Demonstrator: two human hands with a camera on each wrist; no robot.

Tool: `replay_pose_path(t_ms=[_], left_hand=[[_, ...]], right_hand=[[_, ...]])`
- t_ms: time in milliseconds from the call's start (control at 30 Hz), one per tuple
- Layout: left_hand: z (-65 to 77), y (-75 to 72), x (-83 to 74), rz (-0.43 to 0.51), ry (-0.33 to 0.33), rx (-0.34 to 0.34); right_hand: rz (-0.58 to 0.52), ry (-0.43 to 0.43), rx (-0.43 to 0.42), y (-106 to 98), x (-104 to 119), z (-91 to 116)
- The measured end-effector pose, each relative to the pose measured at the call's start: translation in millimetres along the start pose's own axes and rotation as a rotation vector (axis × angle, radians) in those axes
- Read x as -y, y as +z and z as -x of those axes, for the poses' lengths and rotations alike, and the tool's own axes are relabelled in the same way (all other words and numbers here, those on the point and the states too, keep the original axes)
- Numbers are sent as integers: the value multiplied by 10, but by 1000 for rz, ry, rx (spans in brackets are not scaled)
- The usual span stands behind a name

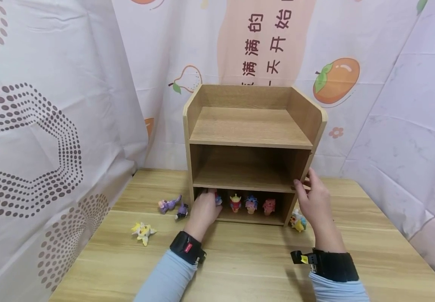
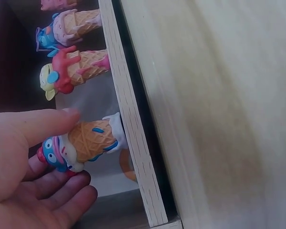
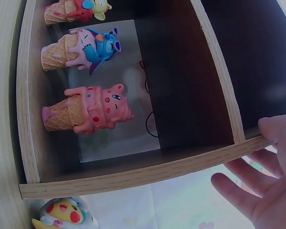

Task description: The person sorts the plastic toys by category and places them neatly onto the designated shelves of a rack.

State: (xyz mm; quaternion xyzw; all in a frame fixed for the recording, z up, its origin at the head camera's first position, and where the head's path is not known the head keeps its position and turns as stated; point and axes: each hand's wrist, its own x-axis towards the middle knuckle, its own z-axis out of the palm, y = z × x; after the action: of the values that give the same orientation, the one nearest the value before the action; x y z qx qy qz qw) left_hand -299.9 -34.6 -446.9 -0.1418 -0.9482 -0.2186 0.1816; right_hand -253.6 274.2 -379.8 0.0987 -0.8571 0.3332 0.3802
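Note:
A small wooden shelf unit (image 1: 250,145) stands on the table. In its bottom compartment my left hand (image 1: 204,212) holds a blue-headed ice-cream-cone figurine (image 2: 93,140) between thumb and fingers; its white base touches the board. Beside it stand a red cone figurine with a yellow head (image 1: 235,203), a pink-and-blue one (image 1: 251,204) and a pink one (image 3: 97,109). My right hand (image 1: 315,201) grips the front edge of the unit's right side panel (image 3: 148,174), thumb inside and fingers outside. Its fingertips partly hide behind the panel in the head view.
Left of the unit lie two purple figurines (image 1: 169,204) and a yellow-and-white one (image 1: 143,233). A yellow figurine with a white-and-blue covering (image 1: 298,221) is close outside the right panel. Printed curtains (image 1: 164,42) hang behind the wooden table (image 1: 247,260).

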Motion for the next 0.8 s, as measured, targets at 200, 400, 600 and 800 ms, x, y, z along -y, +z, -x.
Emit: replay_pose_path(t_ms=[200,400,600,800], left_hand=[[7,-23,-14,15,-20,18],[3,-33,-15,18,-27,29],[15,-67,-15,28,-15,44],[51,-136,-35,46,-15,85]], right_hand=[[-2,-1,3,-6,5,-7],[-18,-7,-2,-12,-4,-12],[-11,8,8,-14,-10,-6],[-7,7,12,-11,-17,-3]])
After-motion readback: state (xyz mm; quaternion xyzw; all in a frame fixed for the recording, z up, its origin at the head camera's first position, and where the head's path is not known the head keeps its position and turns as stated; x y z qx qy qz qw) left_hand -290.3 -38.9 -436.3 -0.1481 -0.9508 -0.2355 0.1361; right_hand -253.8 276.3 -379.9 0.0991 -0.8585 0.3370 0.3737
